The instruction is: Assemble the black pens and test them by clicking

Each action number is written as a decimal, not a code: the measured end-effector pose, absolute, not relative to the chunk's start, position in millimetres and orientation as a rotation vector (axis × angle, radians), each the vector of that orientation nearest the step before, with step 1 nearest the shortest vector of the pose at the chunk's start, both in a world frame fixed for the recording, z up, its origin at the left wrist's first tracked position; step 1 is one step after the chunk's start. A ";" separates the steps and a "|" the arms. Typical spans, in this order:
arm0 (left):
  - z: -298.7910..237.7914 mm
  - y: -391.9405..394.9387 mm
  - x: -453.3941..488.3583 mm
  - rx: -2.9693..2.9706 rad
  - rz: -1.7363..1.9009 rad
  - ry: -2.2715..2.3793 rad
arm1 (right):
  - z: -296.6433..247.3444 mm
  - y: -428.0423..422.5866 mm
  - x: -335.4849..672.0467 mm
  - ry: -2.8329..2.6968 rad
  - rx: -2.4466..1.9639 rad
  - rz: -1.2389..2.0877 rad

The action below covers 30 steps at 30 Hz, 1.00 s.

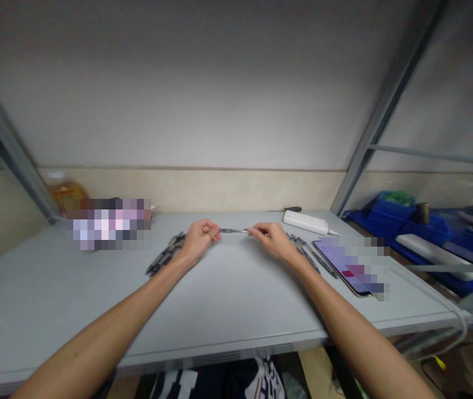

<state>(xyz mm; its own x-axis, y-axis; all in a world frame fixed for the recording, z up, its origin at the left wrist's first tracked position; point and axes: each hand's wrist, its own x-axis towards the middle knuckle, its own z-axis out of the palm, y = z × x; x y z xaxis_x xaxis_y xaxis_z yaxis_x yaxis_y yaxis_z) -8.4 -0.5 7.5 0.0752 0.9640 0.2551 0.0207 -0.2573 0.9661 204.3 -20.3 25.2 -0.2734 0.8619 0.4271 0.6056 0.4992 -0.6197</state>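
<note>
Thin stick (232,230): between my two hands, over the desk (236,299); I can't tell if it's one piece or two.
Left hand (198,238): pinching one end, maybe to keep it steady.
Right hand (275,238): pinching the other end; my fingers hide the tip.
Dark sticks (163,257): beside both hands, probably for easy reaching; partly covered.
Phone (340,266): farther right, partly blurred.

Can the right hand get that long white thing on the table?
Probably yes: the long white thing lies close to the right hand, with nothing seen between them. But that hand is pinching a thin pen-like piece, so it's busy.
</note>
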 end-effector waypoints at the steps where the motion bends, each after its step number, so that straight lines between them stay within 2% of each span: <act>1: 8.8 -1.6 -8.8 1.526 1.353 1.050 | 25.2 -20.0 205.0 -1.969 -1.210 0.527; 6: 13.8 -5.9 -10.1 1.673 1.384 1.077 | 26.1 -20.7 208.8 -1.794 -1.147 1.048; 10: 10.8 -5.0 -8.1 1.681 1.360 1.068 | 26.8 -20.7 208.1 -1.586 -1.122 1.304; 14: 5.1 -9.9 -0.7 1.706 1.271 0.965 | 27.5 -15.4 206.6 -1.305 -1.089 1.237; 17: 2.3 -19.5 6.2 1.819 1.051 0.842 | 29.6 -9.9 209.8 -1.094 -1.015 1.147; 21: 0.6 -28.0 10.9 2.008 0.906 0.794 | 33.2 -5.4 219.4 -0.866 -0.837 1.282; 30: -1.5 -25.0 9.1 2.168 0.904 0.869 | 36.3 -10.1 232.5 -1.037 -0.704 1.408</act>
